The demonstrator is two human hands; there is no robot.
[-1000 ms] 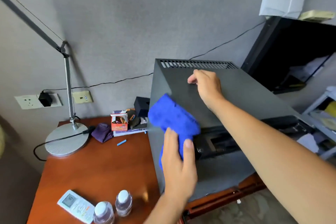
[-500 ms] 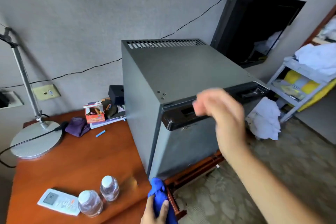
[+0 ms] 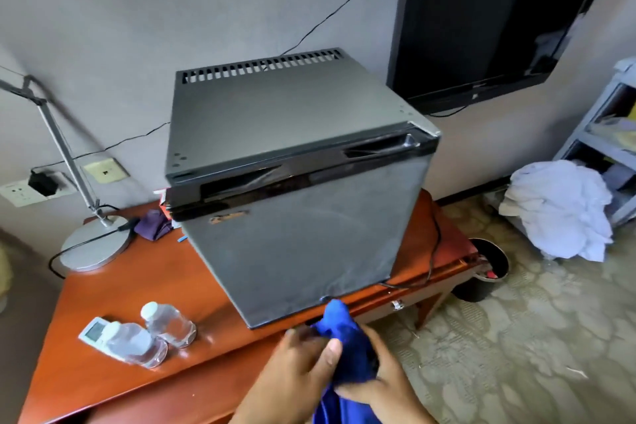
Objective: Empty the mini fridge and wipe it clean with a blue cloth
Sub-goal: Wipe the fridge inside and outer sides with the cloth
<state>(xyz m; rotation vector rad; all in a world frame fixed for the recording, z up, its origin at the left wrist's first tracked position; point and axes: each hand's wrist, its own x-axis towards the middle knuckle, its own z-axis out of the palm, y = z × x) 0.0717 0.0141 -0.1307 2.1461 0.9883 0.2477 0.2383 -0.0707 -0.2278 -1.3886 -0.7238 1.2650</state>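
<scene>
A dark grey mini fridge [image 3: 296, 162] stands on the reddish wooden desk [image 3: 113, 289] with its door closed, so its inside is hidden. A blue cloth [image 3: 344, 344] is bunched low in the view, in front of the fridge's bottom edge. My left hand [image 3: 296, 368] grips the cloth from the left with the thumb over it. From the right, my right hand [image 3: 382, 385] pinches its lower part. Both hands are clear of the fridge.
Two water bottles [image 3: 151, 334] and a white remote [image 3: 93, 332] lie at the desk's front left. A lamp base [image 3: 93, 248] and a purple cloth [image 3: 153, 224] sit behind. A black bin [image 3: 488, 268], white laundry [image 3: 557, 210] and a wall TV [image 3: 481, 21] are right.
My right hand left the fridge top and dropped down to take hold of the cloth. My left hand lowered the cloth from the fridge's side. The view swung right and back.
</scene>
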